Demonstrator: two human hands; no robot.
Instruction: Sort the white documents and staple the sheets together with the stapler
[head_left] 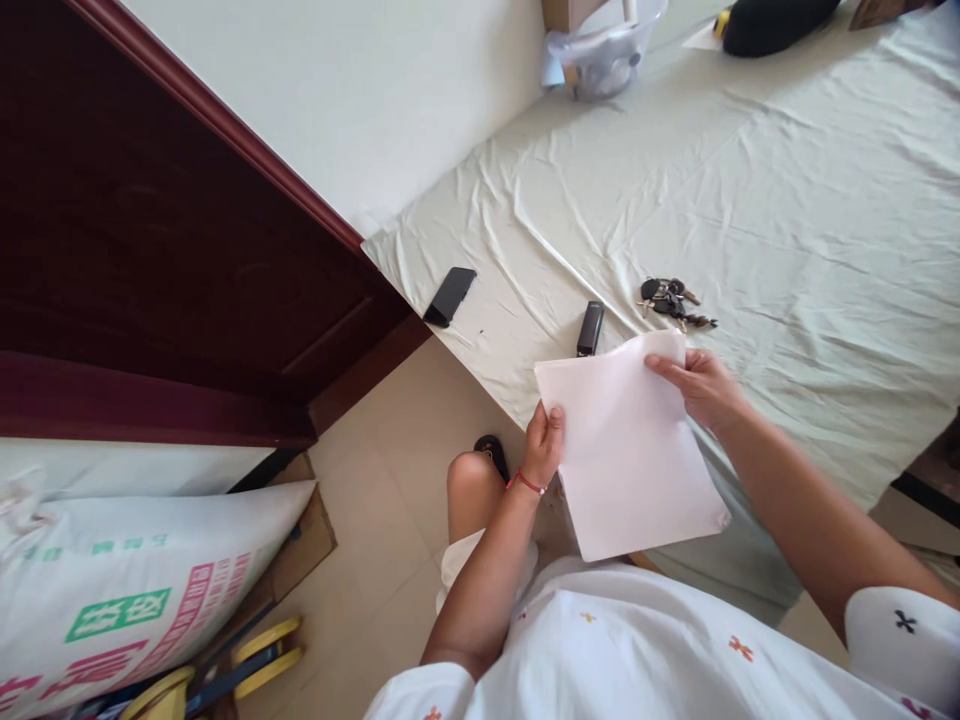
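A white sheet of paper is held up over the near edge of a bed covered with a pale green sheet. My left hand pinches its left edge, a red string around the wrist. My right hand grips its top right corner. Just beyond the paper on the bed lie a black stapler and a bunch of keys.
A black phone lies near the bed's left corner. A dark red wooden door stands at left. A printed white sack sits at lower left. A clear plastic container and a black object rest at the far end.
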